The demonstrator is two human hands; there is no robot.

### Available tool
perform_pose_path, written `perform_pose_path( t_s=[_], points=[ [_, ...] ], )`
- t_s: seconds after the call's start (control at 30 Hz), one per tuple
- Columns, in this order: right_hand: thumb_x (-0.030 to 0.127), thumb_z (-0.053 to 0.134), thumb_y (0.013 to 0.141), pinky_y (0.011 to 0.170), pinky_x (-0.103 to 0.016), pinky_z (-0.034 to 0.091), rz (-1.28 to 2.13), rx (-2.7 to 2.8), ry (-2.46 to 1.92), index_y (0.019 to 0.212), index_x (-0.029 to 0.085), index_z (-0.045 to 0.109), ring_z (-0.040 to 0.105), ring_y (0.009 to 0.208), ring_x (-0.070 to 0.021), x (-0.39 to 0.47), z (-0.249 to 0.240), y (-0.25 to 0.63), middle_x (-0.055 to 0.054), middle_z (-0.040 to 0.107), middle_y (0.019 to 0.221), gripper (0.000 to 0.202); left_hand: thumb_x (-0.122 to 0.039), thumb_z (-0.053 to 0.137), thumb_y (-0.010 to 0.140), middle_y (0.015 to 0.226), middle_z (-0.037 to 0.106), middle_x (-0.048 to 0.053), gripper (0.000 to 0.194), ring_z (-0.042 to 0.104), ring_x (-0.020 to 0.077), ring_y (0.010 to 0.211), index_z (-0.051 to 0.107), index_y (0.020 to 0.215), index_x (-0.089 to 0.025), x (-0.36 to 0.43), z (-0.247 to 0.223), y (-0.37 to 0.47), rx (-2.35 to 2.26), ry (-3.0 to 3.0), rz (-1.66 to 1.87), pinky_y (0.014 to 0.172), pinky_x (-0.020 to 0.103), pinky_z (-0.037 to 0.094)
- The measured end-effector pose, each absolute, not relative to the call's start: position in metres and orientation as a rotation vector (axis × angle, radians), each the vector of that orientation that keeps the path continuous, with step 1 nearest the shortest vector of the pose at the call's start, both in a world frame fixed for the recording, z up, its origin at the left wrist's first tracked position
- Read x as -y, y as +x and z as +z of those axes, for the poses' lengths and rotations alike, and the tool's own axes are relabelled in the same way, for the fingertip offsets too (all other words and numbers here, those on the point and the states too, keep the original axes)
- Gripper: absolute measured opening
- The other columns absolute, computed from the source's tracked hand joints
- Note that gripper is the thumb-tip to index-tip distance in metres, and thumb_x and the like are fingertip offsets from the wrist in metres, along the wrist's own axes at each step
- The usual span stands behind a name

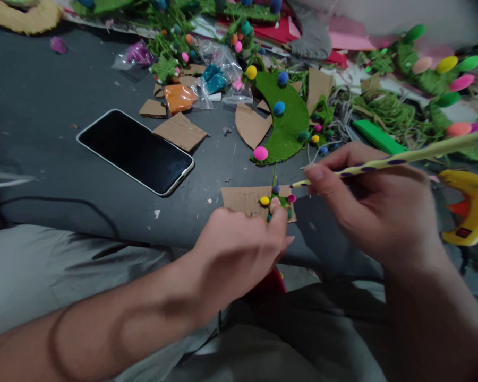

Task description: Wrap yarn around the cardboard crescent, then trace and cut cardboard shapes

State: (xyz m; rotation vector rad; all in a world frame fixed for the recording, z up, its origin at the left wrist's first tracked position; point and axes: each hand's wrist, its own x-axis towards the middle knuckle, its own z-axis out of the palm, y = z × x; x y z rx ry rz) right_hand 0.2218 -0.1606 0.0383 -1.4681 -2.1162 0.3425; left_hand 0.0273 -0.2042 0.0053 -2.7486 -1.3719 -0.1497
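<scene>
My left hand (242, 244) is closed, its index finger pressing a small green star-like piece (281, 203) with coloured balls down on a cardboard strip (242, 199) at the table's near edge. In my right hand (374, 207) is a thin yellow stick with dark spots (366, 167), pinched near its tip. That tip points at the small piece's upper right side, close to a dark blue ball. Just beyond lies a green crescent (290, 124) with larger coloured balls, and a green strand runs from it towards the small piece. My left thumb is partly hidden.
A phone (135, 151) lies on the dark table (35, 122) at left, touching a cardboard scrap (181, 131). Bagged coloured material, green yarn (398, 114) and pink sheets crowd the back. At right are a green comb (378, 136) and a yellow glue gun (470, 204).
</scene>
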Motion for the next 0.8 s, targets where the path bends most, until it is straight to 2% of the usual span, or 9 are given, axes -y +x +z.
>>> perform_pose_path(
  t_s=[0.13, 0.23, 0.6, 0.8],
  points=[
    [0.037, 0.068, 0.097, 0.058, -0.031, 0.043, 0.388, 2.057, -1.501, 0.082, 0.025, 0.065, 0.056, 0.057, -0.0152, 0.171, 0.035, 0.237, 0.0, 0.065, 0.067, 0.019, -0.047, 0.054, 0.1, 0.051, 0.063, 0.004, 0.051, 0.063, 0.0265, 0.041, 0.066, 0.138, -0.015, 0.202, 0.006, 0.027, 1.405, -2.744, -0.1, 0.043, 0.031, 0.03],
    [0.032, 0.069, 0.096, 0.057, -0.031, 0.043, 0.48, 2.061, -1.456, 0.08, 0.024, 0.066, 0.06, 0.06, -0.0156, 0.176, 0.026, 0.241, 0.0, 0.069, 0.071, 0.018, -0.048, 0.052, 0.101, 0.049, 0.062, 0.003, 0.053, 0.063, 0.0279, 0.041, 0.064, 0.14, -0.015, 0.202, 0.005, 0.027, 1.372, -2.734, -0.083, 0.043, 0.031, 0.032],
    [0.037, 0.07, 0.096, 0.062, -0.035, 0.053, 0.531, 2.044, -1.513, 0.085, 0.026, 0.072, 0.067, 0.07, -0.0203, 0.182, 0.015, 0.237, -0.002, 0.074, 0.08, 0.016, -0.042, 0.05, 0.102, 0.047, 0.063, 0.004, 0.044, 0.065, 0.0283, 0.041, 0.069, 0.135, -0.02, 0.198, 0.006, 0.028, 1.381, -2.705, 0.007, 0.043, 0.029, 0.04],
    [0.035, 0.071, 0.096, 0.061, -0.032, 0.052, 0.512, 2.053, -1.491, 0.087, 0.027, 0.073, 0.065, 0.065, -0.0171, 0.184, 0.013, 0.235, 0.0, 0.073, 0.077, 0.013, -0.034, 0.055, 0.099, 0.047, 0.063, 0.003, 0.044, 0.067, 0.0287, 0.043, 0.066, 0.139, -0.021, 0.196, 0.007, 0.028, 1.386, -2.729, 0.068, 0.044, 0.03, 0.046]
  ],
)
